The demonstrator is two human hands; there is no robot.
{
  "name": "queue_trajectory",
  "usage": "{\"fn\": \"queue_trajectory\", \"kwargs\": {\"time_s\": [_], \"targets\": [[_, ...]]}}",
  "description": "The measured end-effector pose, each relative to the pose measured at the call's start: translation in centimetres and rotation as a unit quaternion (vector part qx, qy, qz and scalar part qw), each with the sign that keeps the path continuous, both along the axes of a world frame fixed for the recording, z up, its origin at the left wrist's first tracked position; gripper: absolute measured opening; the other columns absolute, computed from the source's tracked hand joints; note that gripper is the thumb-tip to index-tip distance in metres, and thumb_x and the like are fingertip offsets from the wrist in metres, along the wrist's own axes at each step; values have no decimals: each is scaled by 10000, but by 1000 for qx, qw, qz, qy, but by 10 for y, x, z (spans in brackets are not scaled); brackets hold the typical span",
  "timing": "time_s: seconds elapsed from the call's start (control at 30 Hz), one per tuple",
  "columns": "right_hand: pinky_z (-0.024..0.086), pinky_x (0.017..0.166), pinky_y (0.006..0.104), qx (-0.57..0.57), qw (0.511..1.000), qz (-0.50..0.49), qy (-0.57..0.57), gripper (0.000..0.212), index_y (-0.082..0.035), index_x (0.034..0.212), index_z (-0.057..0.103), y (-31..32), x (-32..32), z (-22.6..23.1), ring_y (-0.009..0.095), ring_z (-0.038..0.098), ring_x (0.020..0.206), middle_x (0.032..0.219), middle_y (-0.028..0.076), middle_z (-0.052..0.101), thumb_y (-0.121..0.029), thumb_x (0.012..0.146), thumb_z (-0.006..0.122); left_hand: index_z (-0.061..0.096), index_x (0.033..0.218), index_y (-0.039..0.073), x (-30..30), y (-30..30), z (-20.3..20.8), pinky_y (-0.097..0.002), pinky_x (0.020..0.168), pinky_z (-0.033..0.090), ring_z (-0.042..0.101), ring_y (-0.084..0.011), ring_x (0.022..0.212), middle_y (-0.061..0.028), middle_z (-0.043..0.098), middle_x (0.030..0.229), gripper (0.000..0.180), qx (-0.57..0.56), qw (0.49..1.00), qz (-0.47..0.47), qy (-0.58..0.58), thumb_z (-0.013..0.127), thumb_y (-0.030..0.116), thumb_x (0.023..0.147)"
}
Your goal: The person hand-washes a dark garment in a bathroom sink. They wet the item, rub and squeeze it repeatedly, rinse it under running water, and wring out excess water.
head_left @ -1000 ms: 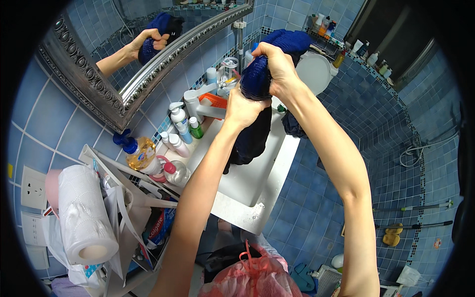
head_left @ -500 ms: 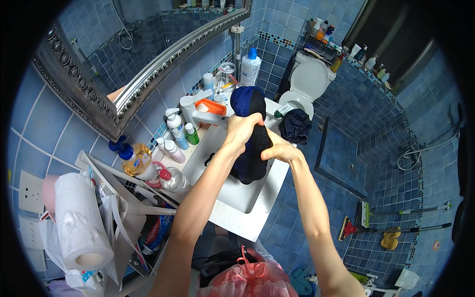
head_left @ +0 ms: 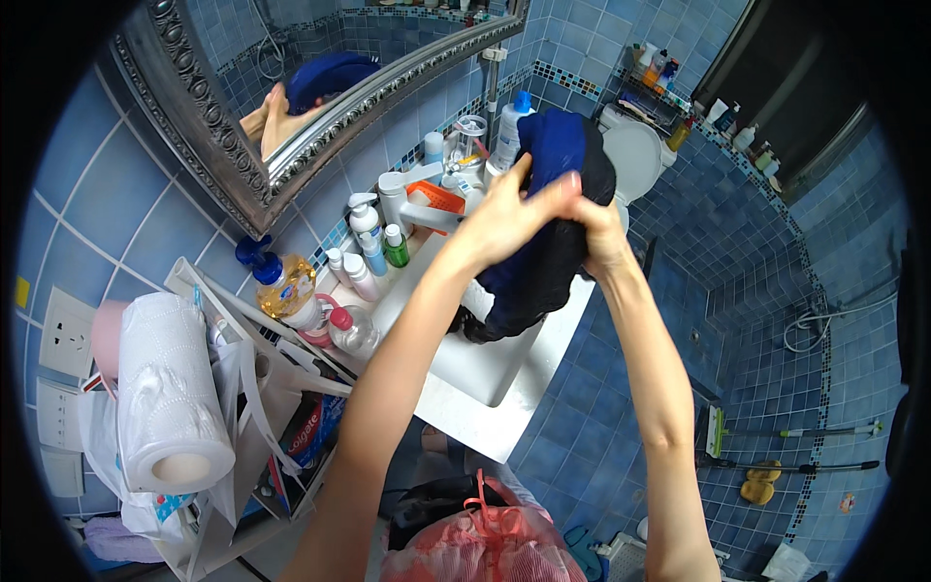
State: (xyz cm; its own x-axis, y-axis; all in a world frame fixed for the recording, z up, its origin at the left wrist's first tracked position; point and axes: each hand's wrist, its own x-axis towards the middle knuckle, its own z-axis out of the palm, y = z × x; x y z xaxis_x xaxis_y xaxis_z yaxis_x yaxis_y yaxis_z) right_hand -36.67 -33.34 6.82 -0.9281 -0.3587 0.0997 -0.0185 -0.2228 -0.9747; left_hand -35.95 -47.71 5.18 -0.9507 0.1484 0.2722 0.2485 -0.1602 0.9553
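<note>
I hold up a blue and black knitted garment [head_left: 558,262] over the white sink [head_left: 485,373]. Its exact kind cannot be made out while it is bunched up. My left hand [head_left: 509,218] grips its near left side, thumb toward the middle. On the right edge, my right hand [head_left: 599,233] closes round the cloth, and the two thumbs nearly meet. The garment's lower end hangs into the basin. Just left of my left hand is the white faucet [head_left: 427,215]. Part of the garment and both hands also show in the mirror [head_left: 320,87].
Several bottles [head_left: 364,233] and an orange basket [head_left: 436,202] line the counter's back. A pump bottle with yellow liquid [head_left: 283,289] and a paper towel roll [head_left: 165,388] stand left. Beyond the sink is a toilet [head_left: 635,160]. Mops [head_left: 795,468] hang on the right wall.
Both hands have raised the garment and moved it to the right, and it has spread wider. My right hand has come up beside the left. The mirror now shows the hands and cloth.
</note>
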Motion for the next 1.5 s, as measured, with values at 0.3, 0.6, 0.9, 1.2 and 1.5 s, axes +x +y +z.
{"fn": "queue_trajectory", "kwargs": {"time_s": [0.3, 0.6, 0.9, 1.2, 1.5], "targets": [[522, 706, 296, -73, 993, 10, -94, 268, -7, 949, 630, -14, 2, 7, 159, 622, 740, 862, 74, 640, -168, 741, 683, -79, 1416, 2, 19, -1, -31, -361, 1006, 383, 476, -358, 1169, -260, 427, 1296, 1376, -194, 976, 82, 62, 855, 317, 456], [476, 583, 266, 14, 993, -111, -41, 123, -29, 768, 608, -25, -15, -44, 111, 556, 614, 715, 21, 584, -86, 660, 625, 643, 791, -41, 21, 9, -52, -355, 660, 519, 663, -248, 709, -171, 668, 757, 478, -226, 965, 94, -90, 818, 311, 519], [446, 836, 291, 48, 987, 99, -120, 553, -30, 1103, 571, -6, -37, -70, 142, 564, 939, 1033, 60, 601, -368, 698, 736, 632, 795, -44, 8, 11, -82, -324, 636, 496, 624, -206, 662, -118, 647, 719, 341, -229, 949, 168, -136, 696, 216, 584], [398, 958, 309, 176, 978, 109, 18, 737, 1, 1209, 489, 2, 3, -90, 189, 529, 1066, 1161, 98, 551, -232, 603, 839, 666, 925, -32, 2, 6, -65, -330, 763, 485, 627, -245, 803, -195, 662, 855, 566, -87, 978, 109, -154, 681, 468, 660], [499, 811, 317, -57, 990, 22, -125, 423, -19, 1072, 567, -11, 5, -78, 187, 601, 880, 997, 76, 603, -94, 671, 676, 370, 1332, -40, 18, -12, -21, -452, 1018, 327, 371, -410, 1234, -295, 390, 1287, 1043, -261, 961, 94, -13, 697, 634, 606]]}}
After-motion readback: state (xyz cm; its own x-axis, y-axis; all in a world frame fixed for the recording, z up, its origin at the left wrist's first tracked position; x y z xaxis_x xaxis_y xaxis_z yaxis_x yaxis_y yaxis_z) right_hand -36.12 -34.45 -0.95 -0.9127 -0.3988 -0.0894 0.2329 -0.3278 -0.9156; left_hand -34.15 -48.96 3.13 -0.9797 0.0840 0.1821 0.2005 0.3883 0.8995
